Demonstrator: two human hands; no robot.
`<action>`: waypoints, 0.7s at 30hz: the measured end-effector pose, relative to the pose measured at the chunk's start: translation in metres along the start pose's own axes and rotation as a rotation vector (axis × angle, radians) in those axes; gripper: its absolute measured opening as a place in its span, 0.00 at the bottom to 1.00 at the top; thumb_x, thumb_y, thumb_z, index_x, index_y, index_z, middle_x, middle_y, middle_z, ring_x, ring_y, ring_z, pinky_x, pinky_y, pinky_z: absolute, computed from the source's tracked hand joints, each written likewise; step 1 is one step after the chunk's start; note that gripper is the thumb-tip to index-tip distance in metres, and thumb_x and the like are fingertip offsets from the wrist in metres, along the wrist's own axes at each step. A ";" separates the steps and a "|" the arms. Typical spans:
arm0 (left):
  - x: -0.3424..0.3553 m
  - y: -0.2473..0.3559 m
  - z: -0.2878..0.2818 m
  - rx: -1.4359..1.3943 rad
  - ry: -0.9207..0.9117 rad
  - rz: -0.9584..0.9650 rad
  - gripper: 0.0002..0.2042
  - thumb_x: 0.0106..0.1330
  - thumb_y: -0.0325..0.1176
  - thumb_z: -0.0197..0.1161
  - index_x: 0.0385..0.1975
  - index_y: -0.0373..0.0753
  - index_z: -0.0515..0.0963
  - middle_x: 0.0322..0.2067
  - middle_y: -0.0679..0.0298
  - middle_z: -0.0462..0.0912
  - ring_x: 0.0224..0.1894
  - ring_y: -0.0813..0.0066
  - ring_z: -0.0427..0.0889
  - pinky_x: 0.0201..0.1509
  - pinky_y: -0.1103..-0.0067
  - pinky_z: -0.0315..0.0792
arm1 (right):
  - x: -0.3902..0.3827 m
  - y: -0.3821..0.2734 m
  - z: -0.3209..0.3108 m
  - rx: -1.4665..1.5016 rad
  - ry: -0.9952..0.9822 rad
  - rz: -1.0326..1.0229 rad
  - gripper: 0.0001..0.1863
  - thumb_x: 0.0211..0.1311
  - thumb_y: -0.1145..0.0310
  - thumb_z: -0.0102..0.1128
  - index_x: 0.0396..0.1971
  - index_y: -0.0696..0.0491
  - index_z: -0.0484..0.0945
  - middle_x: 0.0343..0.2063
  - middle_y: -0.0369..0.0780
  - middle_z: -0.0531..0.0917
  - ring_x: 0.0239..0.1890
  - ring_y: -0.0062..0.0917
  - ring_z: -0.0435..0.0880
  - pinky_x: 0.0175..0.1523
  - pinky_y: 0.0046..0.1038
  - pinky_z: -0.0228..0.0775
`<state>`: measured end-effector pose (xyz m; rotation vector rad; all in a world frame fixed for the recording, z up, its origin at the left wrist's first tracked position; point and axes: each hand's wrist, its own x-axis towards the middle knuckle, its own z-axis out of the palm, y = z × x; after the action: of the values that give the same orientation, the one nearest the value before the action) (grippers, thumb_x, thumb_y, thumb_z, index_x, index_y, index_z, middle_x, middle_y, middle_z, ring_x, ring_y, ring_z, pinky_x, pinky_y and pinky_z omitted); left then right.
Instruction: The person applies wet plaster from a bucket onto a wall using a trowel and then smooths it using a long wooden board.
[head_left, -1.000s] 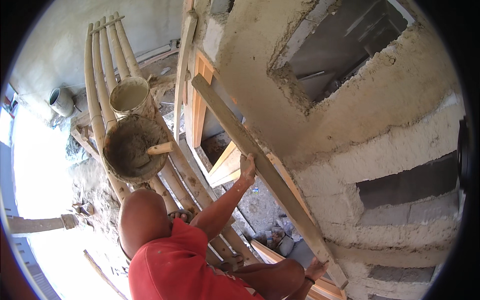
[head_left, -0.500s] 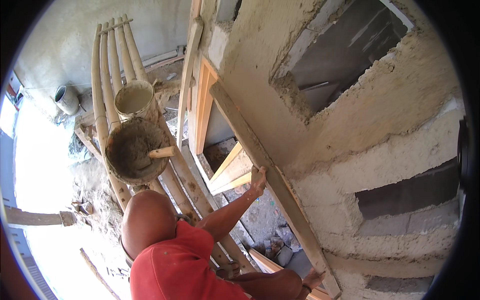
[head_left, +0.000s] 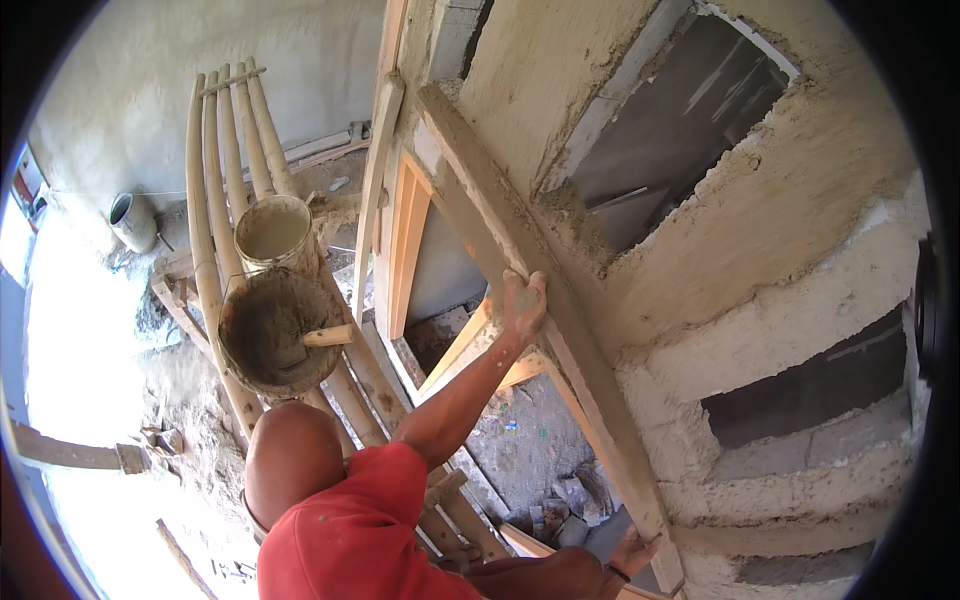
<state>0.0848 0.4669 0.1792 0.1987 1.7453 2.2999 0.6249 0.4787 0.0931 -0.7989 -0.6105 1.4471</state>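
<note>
A long wooden straightedge (head_left: 590, 390) leans slantwise against the wet, rough plaster of the wall (head_left: 760, 210). My left hand (head_left: 522, 302), smeared with mortar, grips its edge near the middle, arm stretched out. My right hand (head_left: 632, 552) holds the board near its lower end, at the bottom of the view. Below the camera are a bare head and a red shirt (head_left: 340, 540).
A round pan of grey mortar (head_left: 270, 335) with a wooden-handled tool (head_left: 328, 336) and a mortar-stained bucket (head_left: 272, 232) rest on bamboo scaffold poles (head_left: 205, 200) at the left. A wooden door frame (head_left: 408, 240) stands beside the wall. A grey bucket (head_left: 132, 220) and rubble (head_left: 520, 440) lie on the ground below.
The straightedge has swung to a steeper slant across the plaster, and my left hand has moved up with it. My right hand stays on the lower end.
</note>
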 end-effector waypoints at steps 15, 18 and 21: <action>0.074 0.137 0.031 0.012 0.009 0.269 0.19 0.61 0.39 0.56 0.35 0.24 0.67 0.30 0.43 0.75 0.35 0.52 0.77 0.41 0.66 0.70 | -0.013 -0.015 0.103 0.139 -0.087 0.008 0.26 0.63 0.60 0.53 0.55 0.62 0.64 0.53 0.45 0.73 0.54 0.34 0.73 0.60 0.34 0.67; 0.091 0.165 0.039 -0.066 -0.043 0.268 0.19 0.61 0.38 0.57 0.35 0.24 0.67 0.28 0.45 0.75 0.35 0.54 0.78 0.41 0.67 0.70 | -0.021 -0.019 0.131 0.211 -0.179 0.013 0.27 0.64 0.61 0.53 0.56 0.62 0.62 0.56 0.45 0.70 0.57 0.34 0.70 0.64 0.33 0.63; 0.112 0.206 0.051 -0.249 -0.121 0.253 0.19 0.60 0.38 0.58 0.35 0.23 0.67 0.28 0.47 0.75 0.33 0.57 0.78 0.36 0.70 0.72 | -0.035 -0.032 0.176 0.216 -0.191 -0.009 0.27 0.65 0.62 0.52 0.58 0.63 0.60 0.58 0.46 0.67 0.59 0.33 0.67 0.66 0.32 0.59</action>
<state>-0.0329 0.4933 0.3865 0.5265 1.4305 2.5937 0.5050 0.4641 0.2296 -0.4916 -0.5884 1.5622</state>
